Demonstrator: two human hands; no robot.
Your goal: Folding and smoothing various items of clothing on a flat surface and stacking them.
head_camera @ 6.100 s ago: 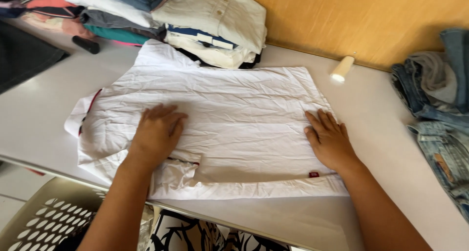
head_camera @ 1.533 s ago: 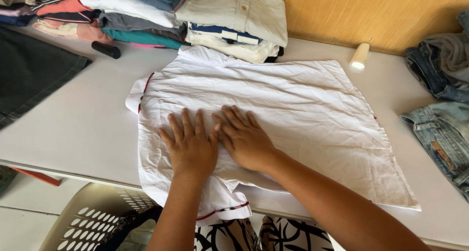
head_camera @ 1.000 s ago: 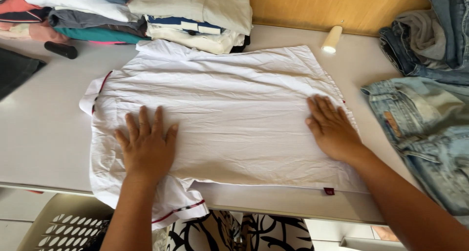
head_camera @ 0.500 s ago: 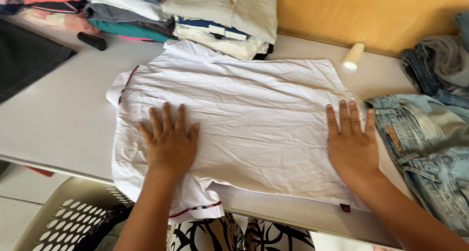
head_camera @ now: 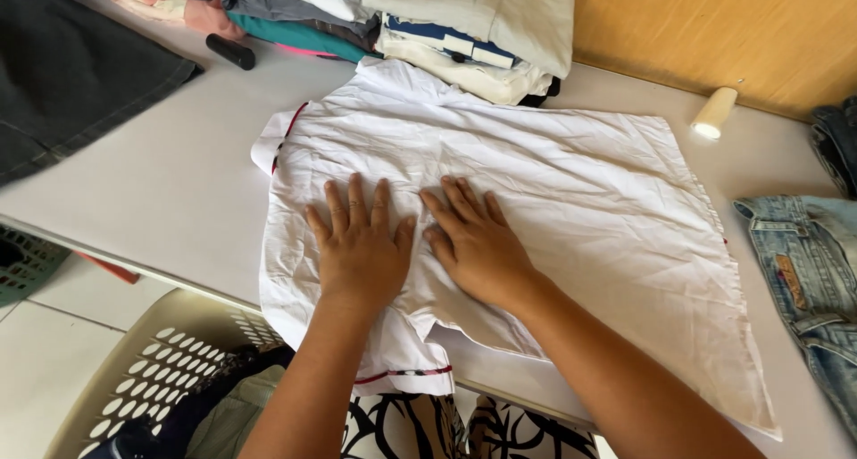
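- Both hands are down flat on the white shirt (head_camera: 536, 173), side by side near its middle, thumbs almost touching.
- The left hand (head_camera: 361, 245) has its fingers spread and its palm pressed to the cloth; it grips nothing.
- The right hand (head_camera: 478, 245) lies the same way, fingers splayed and angled a little toward the left, open on the fabric and pinching nothing.
- The shirt is spread across the white table (head_camera: 178, 191), creased all over, with thin red trim showing at the left sleeve and at the lower hem.
- Its near edge hangs over the table's front edge, just below the left wrist.
- At the back, against the wooden wall (head_camera: 714, 21), there is a stack of folded clothes (head_camera: 464, 21) in cream, white, navy, grey and teal; the shirt's collar end reaches right up to it.
- A small black object (head_camera: 230, 51) lies on the table just left of that stack, beside some pink cloth.
- A dark grey garment (head_camera: 71, 75) covers the table's far left corner.
- A small cream roll (head_camera: 715, 112) lies near the wall, to the right of the shirt and apart from it.
- Blue jeans (head_camera: 808, 280) lie along the right edge of the table, near the shirt's right side.
- Down below the table's front edge sits a pale perforated laundry basket (head_camera: 143, 379) with dark clothing in it, on a white tiled floor (head_camera: 45, 352).
- A green basket (head_camera: 27, 258) peeks in at the far left.
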